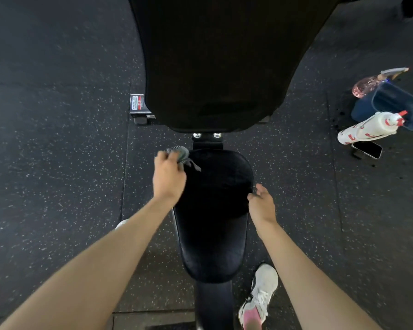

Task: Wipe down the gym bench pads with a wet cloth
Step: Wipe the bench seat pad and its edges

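Right now we've got the grey cloth [178,154] bunched in our L hand [168,178], fingers curled round it, at the far-left corner of the seat pad [215,222]. A strip of cloth trails onto the pad. R hand [262,206] is at the pad's right edge, fingers loose & half-spread, holding nothing; touching the edge or just off it, can't tell. Seat pad is black, narrow toward us, wider at the far end. Past two silver bolts [196,135] on a black bracket, the back pad [212,67] is black too & fills top-centre. A red/white label [137,102] shows on the frame at its left.

Floor [57,163] is dark rubber w/ pale flecks, laid in big tiles w/ visible seams. Our white shoe [262,294] stands just right of the seat's near end. Well off to the right on the floor: blue tub [391,106], pink spray bottle [367,84] beside it, white spray bottle [367,128] w/ red nozzle in front, dark-screened phone [367,150] just beside that.
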Demonstrator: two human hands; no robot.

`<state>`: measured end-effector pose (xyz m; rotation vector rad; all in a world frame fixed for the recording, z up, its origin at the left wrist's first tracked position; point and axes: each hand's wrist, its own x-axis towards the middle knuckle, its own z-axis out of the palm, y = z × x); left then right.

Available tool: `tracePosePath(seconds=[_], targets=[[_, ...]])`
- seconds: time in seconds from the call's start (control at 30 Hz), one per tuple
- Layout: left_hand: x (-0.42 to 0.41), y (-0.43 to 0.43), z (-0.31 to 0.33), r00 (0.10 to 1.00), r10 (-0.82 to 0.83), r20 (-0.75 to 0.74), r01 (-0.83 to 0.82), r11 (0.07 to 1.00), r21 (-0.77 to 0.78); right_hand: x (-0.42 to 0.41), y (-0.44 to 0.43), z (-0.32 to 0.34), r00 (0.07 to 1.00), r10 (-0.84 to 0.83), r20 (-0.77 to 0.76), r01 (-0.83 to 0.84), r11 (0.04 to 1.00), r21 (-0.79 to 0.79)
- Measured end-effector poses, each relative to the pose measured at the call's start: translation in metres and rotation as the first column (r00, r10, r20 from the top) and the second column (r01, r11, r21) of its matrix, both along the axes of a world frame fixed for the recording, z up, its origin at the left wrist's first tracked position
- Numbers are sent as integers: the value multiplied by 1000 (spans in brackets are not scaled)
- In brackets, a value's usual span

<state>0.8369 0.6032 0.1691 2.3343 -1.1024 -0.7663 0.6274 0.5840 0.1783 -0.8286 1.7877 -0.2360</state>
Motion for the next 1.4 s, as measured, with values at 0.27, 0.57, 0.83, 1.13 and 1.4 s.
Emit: tracePosePath(seconds=[0.27,0.57,0.83,1.13,1.4], targets=[[-14,-30,-15,988,62,143,-82,987,136,-2,5,-7,1000,-6,22,6,1000,18],[-84,-53,-22,975,-216,50,214,976,46,-15,2,-5,996,-37,87,33,999,39],[-82,-23,-12,769,-573,-284,576,814,-82,-15,6,-7,995,-79,64,76,996,48],[-8,-48,-12,983,-119,141,87,973,215,-17,8,-1,997,7,73,-17,990,140],[-94,-78,-14,950,-303,68,294,948,126,-27,6,-1,989,-36,144,10,984,179]])
